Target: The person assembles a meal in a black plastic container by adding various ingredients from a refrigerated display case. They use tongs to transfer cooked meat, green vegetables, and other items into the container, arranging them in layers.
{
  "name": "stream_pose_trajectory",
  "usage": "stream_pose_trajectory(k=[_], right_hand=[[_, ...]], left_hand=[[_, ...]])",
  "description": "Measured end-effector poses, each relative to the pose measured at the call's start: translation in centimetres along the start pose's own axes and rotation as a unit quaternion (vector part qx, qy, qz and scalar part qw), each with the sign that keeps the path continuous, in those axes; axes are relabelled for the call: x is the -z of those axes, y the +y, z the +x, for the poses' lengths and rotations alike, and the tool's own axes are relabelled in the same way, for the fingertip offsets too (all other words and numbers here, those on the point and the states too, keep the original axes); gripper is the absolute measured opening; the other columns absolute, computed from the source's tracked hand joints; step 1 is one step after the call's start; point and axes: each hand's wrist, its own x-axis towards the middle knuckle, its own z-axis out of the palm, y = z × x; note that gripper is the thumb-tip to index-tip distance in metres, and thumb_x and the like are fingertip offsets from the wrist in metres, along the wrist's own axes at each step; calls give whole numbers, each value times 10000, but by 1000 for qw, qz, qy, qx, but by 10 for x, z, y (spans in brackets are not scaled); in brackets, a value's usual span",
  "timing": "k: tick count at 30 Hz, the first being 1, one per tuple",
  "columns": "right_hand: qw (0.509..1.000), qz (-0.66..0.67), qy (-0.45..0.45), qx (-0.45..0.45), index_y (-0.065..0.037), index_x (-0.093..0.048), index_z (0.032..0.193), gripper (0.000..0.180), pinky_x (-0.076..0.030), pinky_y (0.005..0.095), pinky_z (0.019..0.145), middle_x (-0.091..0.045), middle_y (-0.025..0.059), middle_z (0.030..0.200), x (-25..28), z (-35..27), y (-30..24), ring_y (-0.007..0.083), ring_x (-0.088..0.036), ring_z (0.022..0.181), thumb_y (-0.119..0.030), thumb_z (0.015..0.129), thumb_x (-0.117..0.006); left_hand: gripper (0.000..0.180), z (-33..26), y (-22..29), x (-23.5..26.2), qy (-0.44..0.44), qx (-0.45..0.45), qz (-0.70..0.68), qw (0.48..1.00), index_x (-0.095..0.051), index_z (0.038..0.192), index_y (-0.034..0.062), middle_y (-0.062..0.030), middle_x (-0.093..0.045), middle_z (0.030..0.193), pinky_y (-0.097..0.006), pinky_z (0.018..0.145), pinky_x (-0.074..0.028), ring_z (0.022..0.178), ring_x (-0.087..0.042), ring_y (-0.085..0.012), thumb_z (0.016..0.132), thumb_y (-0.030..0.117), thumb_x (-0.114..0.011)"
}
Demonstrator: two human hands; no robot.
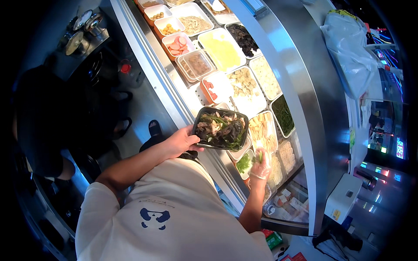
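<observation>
My left hand (182, 141) grips the near rim of a black rectangular food tray (201, 116), which holds dark strips, pale pieces and green vegetables. The tray hovers above the food counter. My right hand (260, 167), in a clear thin glove, pinches a bit of green vegetable over a small tub of chopped greens (244, 163). Just beyond the black tray lies a tub of pale yellow strips (262, 130).
The steel display counter (305, 100) holds several white and orange tubs of toppings (222, 50). A curved glass and metal guard runs along its right side. A white plastic bag (350, 48) and a white box (343, 198) rest on the right. Another person in dark clothes (41, 126) stands at left.
</observation>
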Motion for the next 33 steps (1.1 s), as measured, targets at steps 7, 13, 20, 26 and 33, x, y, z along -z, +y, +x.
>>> stream_pose_trajectory(k=[7, 13, 20, 26, 33], right_hand=[[962, -35, -173, 209, -122, -614, 1262, 504, -558, 500, 830, -623, 169, 1122, -47, 69, -156, 418, -650, 991, 56, 796, -681], [956, -5, -262, 135, -107, -532, 1439, 684, -520, 485, 986, -519, 240, 1356, -48, 72, -178, 450, -565, 1222, -22, 802, -767], [951, 56, -223, 207, -37, -556, 1410, 566, -525, 449, 1000, -611, 241, 1325, -27, 85, -158, 418, -618, 1196, 54, 855, -620], [963, 98, -194, 158, -33, -618, 1352, 502, -524, 436, 1002, -676, 230, 1258, -25, 83, -148, 399, -655, 1177, 102, 872, -558], [966, -14, -197, 168, -75, -646, 1348, 485, -549, 412, 916, -721, 183, 1196, -38, 75, -168, 363, -691, 1073, 51, 880, -630]], left_hand=[[479, -6, 5, -3, -33, 6, 12, 999, -440, 1474, 32, -95, -604, 1350, -351, 954, -598, 1177, -653, -199, 998, -21, -456], [455, -15, 8, 2, -40, -21, -6, 999, -457, 1471, 46, -80, -593, 1365, -350, 940, -610, 1188, -649, -190, 1019, 2, -484], [439, -12, 14, -3, -30, 4, -20, 999, -460, 1427, 18, -103, -608, 1348, -357, 957, -604, 1178, -665, -209, 991, -25, -465], [467, -8, 18, -9, -33, 15, 11, 999, -434, 1448, 27, -100, -605, 1347, -354, 956, -604, 1178, -659, -203, 987, -32, -469], [500, -2, 12, -8, -47, 11, 15, 999, -423, 1471, 50, -97, -603, 1346, -355, 947, -605, 1184, -651, -198, 981, -47, -457]])
